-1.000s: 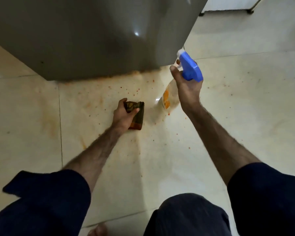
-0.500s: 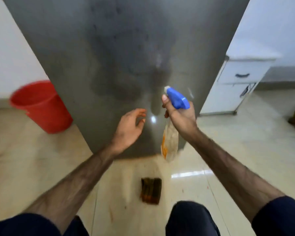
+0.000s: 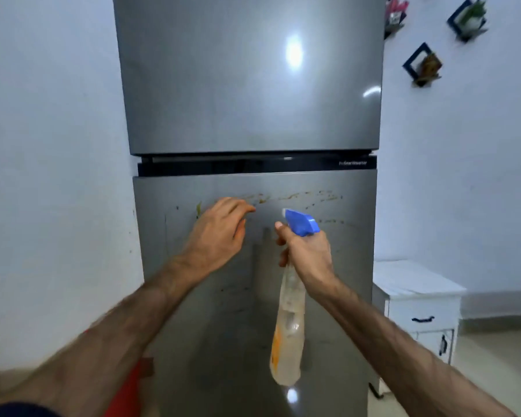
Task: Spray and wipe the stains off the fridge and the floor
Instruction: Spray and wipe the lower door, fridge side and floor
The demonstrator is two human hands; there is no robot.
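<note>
**Attention turns from floor to fridge door**

Head view: a second ago the left hand pressed a brown cloth to the floor; now both hands are raised before the tall grey steel fridge [image 3: 253, 100], so spraying its orange streaked stains [image 3: 298, 196] looks next. The left hand [image 3: 215, 239], loosely open, holds nothing. The right hand [image 3: 309, 254] grips a clear blue-nozzled spray bottle [image 3: 287, 332].

Small pale lettering on fridge [image 3: 253, 85], right end of black strip between upper and lower doors; reads roughly "Smart Inverter", blurred, first characters unclear. Spray bottle [image 3: 286, 335]: orange label patch, illegible.
</note>
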